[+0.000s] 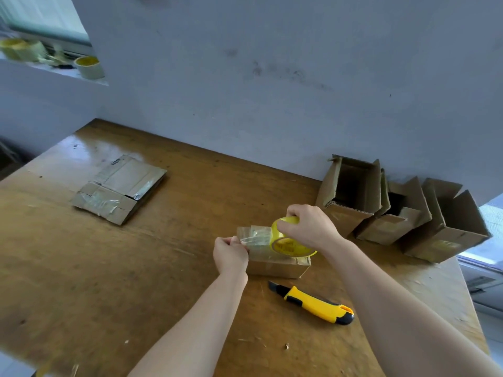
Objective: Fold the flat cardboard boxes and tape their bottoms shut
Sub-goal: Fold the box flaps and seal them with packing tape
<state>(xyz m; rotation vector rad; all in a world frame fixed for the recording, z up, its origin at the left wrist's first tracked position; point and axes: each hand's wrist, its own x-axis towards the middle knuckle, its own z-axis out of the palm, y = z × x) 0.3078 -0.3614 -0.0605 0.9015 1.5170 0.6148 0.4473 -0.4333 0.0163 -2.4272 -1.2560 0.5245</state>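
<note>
Centre-right of frame: the small box (275, 265) is lying on the table (177, 254), taped-side up, just below both hands.

Right hand (310, 227) is gripping the yellow tape roll (290, 240) from above, fingers curled round its rim. The roll is sitting over the box's right end.

Left hand (230, 254) is pinching the free end of the clear tape strip (255, 235), which is stretching between the hands over the box top.

Handling, judged: the tape is looking thin, limp and sticky, and is likely to cling to itself if slackened, so it is best pinched at the very end and pulled taut. The box is reading as light corrugated card, stiff in the panels and springy at the flaps. It may slide on the glossy table, so pressing down on its top seems wise.

Counts:
- boxes being taped: one
- open boxes (394, 216) standing at right against the wall: three
- flat stack (119, 189), upper left of centre: one pile, sheet number cannot tell
- utility knife (313, 304), lower right of the box: one
- spare rolls (88, 67) on the upper-left ledge: at least two, blurred
</note>
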